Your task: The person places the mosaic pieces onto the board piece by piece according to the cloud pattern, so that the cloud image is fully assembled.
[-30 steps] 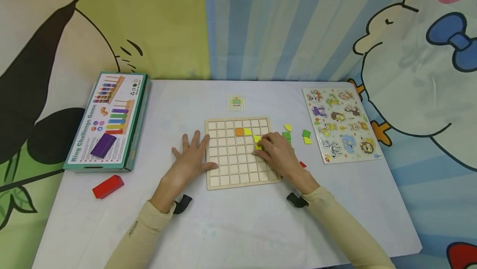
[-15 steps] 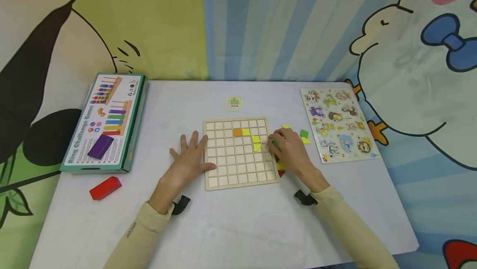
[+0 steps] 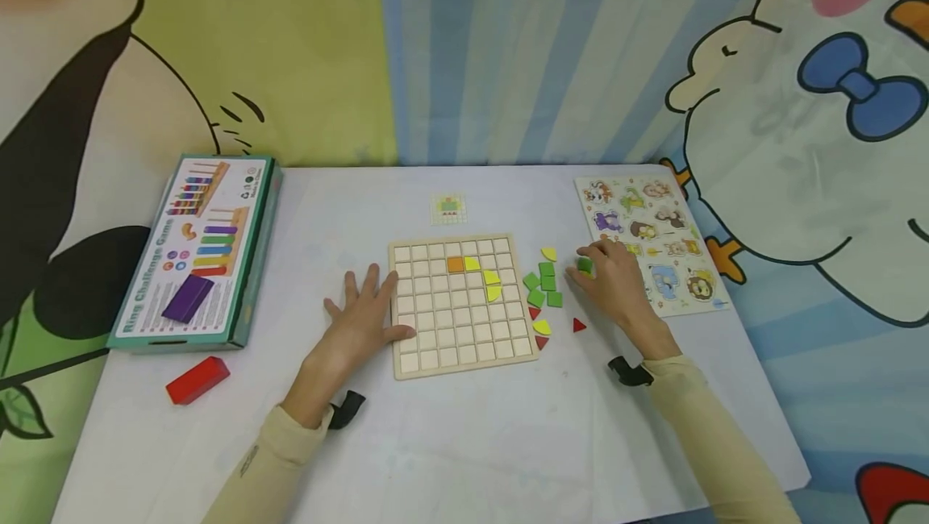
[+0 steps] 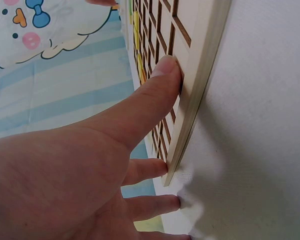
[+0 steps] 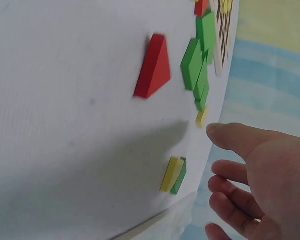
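Observation:
My left hand [image 3: 356,330] rests at the left edge of a wooden grid board [image 3: 435,338], its fingers spread. In the left wrist view the thumb [image 4: 155,85] lies over the board's rim. Set in the grid are an orange square [image 3: 455,265] and several yellow pieces, one a rounded yellow piece [image 3: 493,294]. My right hand [image 3: 617,286] hovers with loosely bent fingers over a green square [image 3: 585,265]. In the right wrist view that green piece [image 5: 180,176] and a yellow piece [image 5: 170,174] lie together on the table, apart from the fingers.
Right of the board lie several green squares [image 3: 547,282], yellow pieces [image 3: 542,327] and red triangles [image 3: 579,325]. A pattern card [image 3: 448,209] lies behind the board. An animal puzzle [image 3: 678,298] is at right, a game box [image 3: 163,282] and a red block [image 3: 197,380] at left.
My right hand has left the yellow piece on the board, passed over the green squares and moved right toward the animal puzzle. My left hand has stayed at the board.

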The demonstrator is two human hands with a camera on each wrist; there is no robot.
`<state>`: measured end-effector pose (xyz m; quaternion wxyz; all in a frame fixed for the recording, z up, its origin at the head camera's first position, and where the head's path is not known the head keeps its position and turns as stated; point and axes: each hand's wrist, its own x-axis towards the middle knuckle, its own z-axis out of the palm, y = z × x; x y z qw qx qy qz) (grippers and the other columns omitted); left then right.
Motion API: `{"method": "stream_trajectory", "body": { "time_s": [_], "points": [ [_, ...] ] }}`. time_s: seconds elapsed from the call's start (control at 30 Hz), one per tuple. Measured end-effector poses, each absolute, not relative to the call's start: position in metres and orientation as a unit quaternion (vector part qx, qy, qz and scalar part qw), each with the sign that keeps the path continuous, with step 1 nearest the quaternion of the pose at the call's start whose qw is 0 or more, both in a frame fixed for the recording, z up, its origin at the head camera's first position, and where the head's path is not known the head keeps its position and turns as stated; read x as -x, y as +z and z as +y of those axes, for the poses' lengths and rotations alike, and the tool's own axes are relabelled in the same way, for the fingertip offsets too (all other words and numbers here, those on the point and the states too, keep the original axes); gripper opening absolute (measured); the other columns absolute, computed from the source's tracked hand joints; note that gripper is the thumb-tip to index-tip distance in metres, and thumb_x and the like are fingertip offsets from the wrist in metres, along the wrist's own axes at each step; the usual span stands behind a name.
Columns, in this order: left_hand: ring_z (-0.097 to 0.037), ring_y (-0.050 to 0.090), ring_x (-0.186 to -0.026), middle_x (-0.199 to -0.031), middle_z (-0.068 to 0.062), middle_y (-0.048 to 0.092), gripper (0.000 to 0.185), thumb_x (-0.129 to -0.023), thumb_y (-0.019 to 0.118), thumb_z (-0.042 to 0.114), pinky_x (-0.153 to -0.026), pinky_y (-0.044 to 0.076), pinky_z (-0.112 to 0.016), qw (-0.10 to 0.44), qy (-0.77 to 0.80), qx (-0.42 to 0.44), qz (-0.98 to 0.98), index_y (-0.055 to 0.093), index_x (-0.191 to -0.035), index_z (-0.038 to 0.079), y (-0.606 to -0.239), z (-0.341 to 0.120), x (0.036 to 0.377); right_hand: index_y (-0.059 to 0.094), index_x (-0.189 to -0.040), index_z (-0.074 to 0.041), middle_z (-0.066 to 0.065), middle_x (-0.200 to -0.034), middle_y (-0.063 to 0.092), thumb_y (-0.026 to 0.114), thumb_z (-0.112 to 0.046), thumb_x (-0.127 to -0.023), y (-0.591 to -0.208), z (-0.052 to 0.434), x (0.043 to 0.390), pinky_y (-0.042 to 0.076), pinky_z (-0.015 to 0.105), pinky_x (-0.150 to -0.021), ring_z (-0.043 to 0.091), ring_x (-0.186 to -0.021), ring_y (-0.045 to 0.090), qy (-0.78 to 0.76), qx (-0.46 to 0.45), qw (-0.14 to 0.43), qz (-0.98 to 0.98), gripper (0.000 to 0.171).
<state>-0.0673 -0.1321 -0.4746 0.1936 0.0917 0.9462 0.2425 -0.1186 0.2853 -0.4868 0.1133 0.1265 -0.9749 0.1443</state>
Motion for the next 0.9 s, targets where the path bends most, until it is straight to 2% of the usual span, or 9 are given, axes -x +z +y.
{"method": "stream_trajectory", "body": {
  "time_s": [0.17, 0.4, 0.73, 0.9],
  "points": [
    [-0.065, -0.003, -0.147, -0.166, -0.032, 0.006, 0.101, -0.086, 0.078, 0.042, -0.098, 0.008, -0.091, 0.188, 0.245, -0.090, 0.947, 0.022, -0.161, 0.004, -0.476, -0.133, 0.064, 0.073, -0.114, -0.001, 0.021, -0.115, 0.067, 0.080, -0.030, -0.086, -0.491, 0.292, 0.120, 0.039, 0.057, -0.091, 0.040, -0.106, 0.054, 0.129, -0.090, 0.074, -0.985, 0.041],
    [-0.065, -0.002, -0.147, -0.166, -0.032, 0.008, 0.101, -0.086, 0.077, 0.044, -0.098, 0.010, -0.091, 0.181, 0.243, -0.096, 0.948, 0.023, -0.161, 0.003, -0.479, -0.132, 0.061, 0.074, -0.113, -0.002, 0.021, -0.114, 0.067, 0.075, -0.028, -0.089, -0.495, 0.298, 0.121, 0.038, 0.058, -0.090, 0.041, -0.107, 0.053, 0.103, -0.064, 0.049, -0.991, 0.036],
    [-0.065, -0.002, -0.147, -0.166, -0.032, 0.008, 0.100, -0.086, 0.077, 0.044, -0.098, 0.011, -0.091, 0.173, 0.240, -0.098, 0.950, 0.023, -0.160, 0.003, -0.476, -0.132, 0.063, 0.074, -0.103, -0.001, 0.021, -0.110, 0.069, 0.075, -0.027, -0.089, -0.499, 0.299, 0.127, 0.040, 0.059, -0.092, 0.041, -0.105, 0.055, 0.085, -0.085, 0.077, -0.990, 0.030],
    [-0.065, -0.001, -0.147, -0.166, -0.032, 0.009, 0.099, -0.087, 0.077, 0.043, -0.098, 0.011, -0.091, 0.174, 0.237, -0.097, 0.951, 0.023, -0.160, 0.003, -0.475, -0.132, 0.064, 0.074, -0.096, -0.001, 0.018, -0.101, 0.069, 0.075, -0.027, -0.087, -0.500, 0.298, 0.129, 0.041, 0.058, -0.088, 0.040, -0.098, 0.056, 0.077, -0.111, 0.107, -0.985, 0.028]
  ]
}}
